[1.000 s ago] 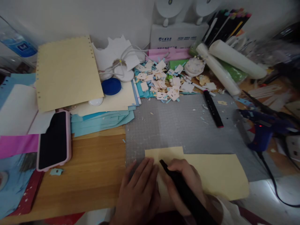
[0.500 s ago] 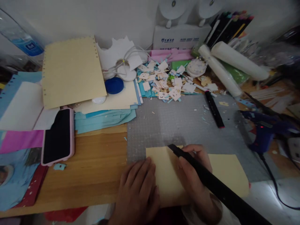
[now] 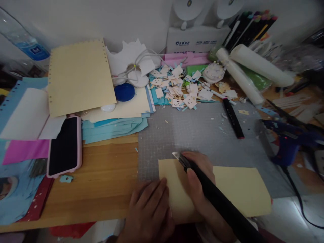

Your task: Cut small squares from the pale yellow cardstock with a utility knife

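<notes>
A sheet of cream paper [image 3: 239, 190] lies at the front of the grey cutting mat [image 3: 162, 135]. My left hand [image 3: 150, 206] rests over the sheet's left edge, palm down, fingers lying flat and holding nothing. In my right hand [image 3: 201, 184] is a utility knife with a long black handle [image 3: 222, 206], the fingers wrapped round it. Its pale blade [image 3: 175, 155] points up and left, just past the paper's top edge. Whether the blade touches the mat I cannot tell.
Small paper cutouts [image 3: 177, 87] are heaped behind the mat. A black marker [image 3: 233, 118] lies on it, with a blue glue gun [image 3: 285, 141] and its cord to the right. At left are a phone [image 3: 64, 146], stacked papers [image 3: 115, 130] and a blue lid [image 3: 125, 92].
My right hand and the knife have moved left, bringing the blade beyond the paper's top edge. The left hand stays on the paper. The view has shifted slightly.
</notes>
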Demonstrator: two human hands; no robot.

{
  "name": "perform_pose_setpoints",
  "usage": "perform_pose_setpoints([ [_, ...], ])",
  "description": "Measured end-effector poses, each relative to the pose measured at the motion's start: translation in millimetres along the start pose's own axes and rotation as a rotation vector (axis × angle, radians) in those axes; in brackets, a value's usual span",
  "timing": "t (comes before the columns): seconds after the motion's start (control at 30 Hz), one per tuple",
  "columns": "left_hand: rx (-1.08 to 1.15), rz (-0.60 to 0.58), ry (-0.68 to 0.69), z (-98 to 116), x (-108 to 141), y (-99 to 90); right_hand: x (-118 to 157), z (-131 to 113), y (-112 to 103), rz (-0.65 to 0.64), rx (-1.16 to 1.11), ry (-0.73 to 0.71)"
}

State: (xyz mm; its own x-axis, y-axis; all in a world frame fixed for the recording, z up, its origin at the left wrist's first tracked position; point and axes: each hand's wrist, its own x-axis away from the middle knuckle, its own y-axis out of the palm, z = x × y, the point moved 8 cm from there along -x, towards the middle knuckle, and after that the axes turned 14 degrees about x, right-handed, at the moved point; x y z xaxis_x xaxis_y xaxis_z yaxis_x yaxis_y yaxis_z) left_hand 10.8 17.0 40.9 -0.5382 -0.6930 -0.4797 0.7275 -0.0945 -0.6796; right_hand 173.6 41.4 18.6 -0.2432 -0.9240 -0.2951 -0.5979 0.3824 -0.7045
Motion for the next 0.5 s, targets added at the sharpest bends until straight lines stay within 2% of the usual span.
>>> perform_pose_setpoints([
  [0.27, -0.007, -0.005, -0.007, 0, 1, 1.1, -6, -4, 5, -0.087, 0.15, -0.034],
  [0.5, 0.018, -0.003, -0.069, -5, -1, 1.6, -11, -5, 1, -0.072, 0.149, -0.021],
])
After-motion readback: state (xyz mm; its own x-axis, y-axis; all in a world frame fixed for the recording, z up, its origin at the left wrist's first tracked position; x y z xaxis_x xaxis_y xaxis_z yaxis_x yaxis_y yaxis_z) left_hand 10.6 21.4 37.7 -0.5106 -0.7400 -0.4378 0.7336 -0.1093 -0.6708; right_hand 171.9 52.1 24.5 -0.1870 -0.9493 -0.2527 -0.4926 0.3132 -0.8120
